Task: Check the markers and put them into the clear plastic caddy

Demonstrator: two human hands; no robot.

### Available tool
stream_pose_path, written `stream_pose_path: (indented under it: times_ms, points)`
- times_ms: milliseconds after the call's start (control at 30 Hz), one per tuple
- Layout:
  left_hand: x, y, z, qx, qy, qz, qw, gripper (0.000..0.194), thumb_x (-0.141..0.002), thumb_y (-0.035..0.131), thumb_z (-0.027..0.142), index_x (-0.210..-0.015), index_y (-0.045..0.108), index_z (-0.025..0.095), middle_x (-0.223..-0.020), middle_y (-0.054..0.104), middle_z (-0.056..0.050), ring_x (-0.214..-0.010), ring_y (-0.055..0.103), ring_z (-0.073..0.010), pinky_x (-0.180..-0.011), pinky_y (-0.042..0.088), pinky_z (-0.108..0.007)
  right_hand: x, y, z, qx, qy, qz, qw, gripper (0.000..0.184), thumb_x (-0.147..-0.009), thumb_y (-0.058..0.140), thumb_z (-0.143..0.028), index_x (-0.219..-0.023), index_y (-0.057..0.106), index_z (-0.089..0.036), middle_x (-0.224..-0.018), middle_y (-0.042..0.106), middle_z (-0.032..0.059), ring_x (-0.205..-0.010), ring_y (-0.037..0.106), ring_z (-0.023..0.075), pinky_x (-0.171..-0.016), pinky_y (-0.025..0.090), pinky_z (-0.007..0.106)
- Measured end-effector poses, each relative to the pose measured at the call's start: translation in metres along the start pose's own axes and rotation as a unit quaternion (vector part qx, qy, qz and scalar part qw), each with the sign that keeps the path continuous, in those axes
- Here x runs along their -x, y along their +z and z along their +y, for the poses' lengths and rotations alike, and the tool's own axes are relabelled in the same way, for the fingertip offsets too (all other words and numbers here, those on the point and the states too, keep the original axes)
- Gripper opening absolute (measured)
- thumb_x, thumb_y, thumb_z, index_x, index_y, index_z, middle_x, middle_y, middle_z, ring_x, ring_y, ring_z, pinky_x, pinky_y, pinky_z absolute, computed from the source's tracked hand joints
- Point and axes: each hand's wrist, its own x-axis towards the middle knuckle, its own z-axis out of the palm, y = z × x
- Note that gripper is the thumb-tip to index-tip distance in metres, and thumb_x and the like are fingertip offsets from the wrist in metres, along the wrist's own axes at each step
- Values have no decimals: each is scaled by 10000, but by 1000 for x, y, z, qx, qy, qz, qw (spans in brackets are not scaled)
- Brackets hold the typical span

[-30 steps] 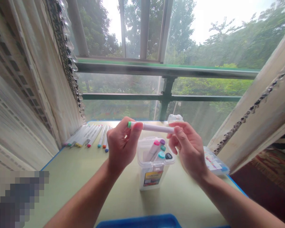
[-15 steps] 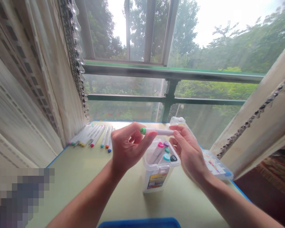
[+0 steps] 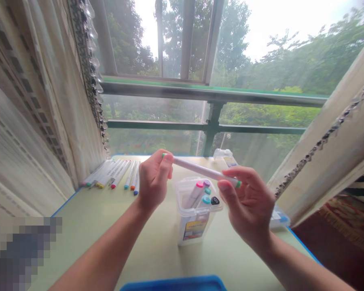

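A white marker (image 3: 197, 168) with green ends is held between my two hands above the table. My left hand (image 3: 155, 178) is closed, pinching the marker's left end between thumb and fingers. The right end is pinched by my right hand (image 3: 250, 202), and its green tip sticks out past the fingers. Below the marker stands a clear plastic box (image 3: 191, 224), its top open, with several markers inside: a pink-ended marker (image 3: 197, 190), purple and green ends, a teal end and a black cap marked 120.
Several white markers (image 3: 117, 173) lie in a row at the table's back left. A clear lid (image 3: 224, 157) sits at the back right, and a flat plastic case (image 3: 279, 218) by the right edge. A blue tray (image 3: 174, 283) is at the front. Curtains flank the window.
The marker has tilted, its right end now lower. My right hand has shifted right and down, uncovering the second green end; my left hand has moved back left.
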Motion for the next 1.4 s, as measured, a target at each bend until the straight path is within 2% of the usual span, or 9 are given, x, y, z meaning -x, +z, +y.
stream_pose_path:
  times_ms: [100, 167, 367, 567, 700, 867, 1133, 1267, 1400]
  points:
    - [1, 1, -1, 1, -9, -10, 1000, 419, -1026, 490, 522, -805, 620, 190, -503, 463, 41, -463, 407, -115, -472, 281, -265, 1, -1, -5, 15, -55, -11, 998, 158, -903, 755, -167, -1047, 728, -225, -877, 705, 28, -682, 654, 128, -518, 491, 222]
    - [2, 2, -1, -2, -7, -17, 1000, 437, -1029, 472, 535, -807, 624, 190, -494, 441, 42, -458, 397, -120, -467, 272, -271, 3, -3, -7, 27, -76, -24, 996, 237, -890, 758, -133, -1097, 735, -246, -888, 708, 31, -736, 661, 146, -562, 512, 244]
    - [2, 2, -2, -28, 4, -29, 999, 446, -1039, 445, 499, -814, 670, 187, -492, 424, 35, -454, 388, -131, -464, 264, -289, 11, -9, -10, 30, -86, -64, 994, 447, -882, 748, -88, -1258, 731, -328, -944, 730, 38, -728, 636, 163, -642, 533, 315]
    - [1, -1, -3, -93, 7, -20, 995, 454, -1032, 410, 457, -761, 656, 189, -487, 388, 35, -460, 378, -140, -481, 262, -300, 7, -8, -10, 22, -81, -75, 994, 533, -878, 758, -93, -1334, 720, -365, -983, 751, 37, -677, 634, 141, -603, 542, 297]
    - [-1, -1, -1, -120, -2, -18, 993, 433, -1007, 405, 431, -745, 654, 194, -485, 380, 35, -462, 384, -148, -484, 277, -303, 2, -5, -12, 23, -106, -85, 991, 501, -853, 814, -149, -1298, 747, -369, -960, 753, 30, -636, 609, 122, -545, 525, 266]
    - [-2, 2, 5, -126, -16, -22, 992, 424, -977, 408, 427, -716, 651, 197, -480, 367, 37, -451, 378, -148, -464, 276, -307, -1, -1, -15, 47, -151, -70, 985, 389, -859, 825, -207, -1233, 787, -308, -879, 725, 36, -651, 637, 124, -516, 536, 239]
    - [-2, 1, 6, -114, -21, -14, 993, 392, -959, 430, 417, -697, 628, 204, -477, 380, 33, -458, 377, -147, -468, 270, -314, -3, -1, -16, 49, -153, -61, 985, 299, -869, 820, -234, -1165, 804, -273, -865, 688, 28, -584, 570, 92, -478, 507, 227]
    - [-2, 0, 2, -110, -24, -12, 994, 390, -970, 431, 415, -680, 595, 211, -477, 399, 27, -455, 375, -147, -472, 259, -316, -4, -2, -13, 49, -122, -45, 990, 241, -869, 809, -237, -1108, 801, -273, -855, 687, 27, -598, 558, 106, -477, 476, 242]
    - [-1, -2, -3, -99, -5, 3, 995, 406, -992, 434, 380, -637, 538, 212, -480, 418, 20, -460, 375, -140, -485, 255, -317, -6, -5, -6, 30, -37, -21, 999, 192, -887, 784, -239, -1078, 777, -259, -950, 706, 43, -651, 594, 118, -515, 473, 257]
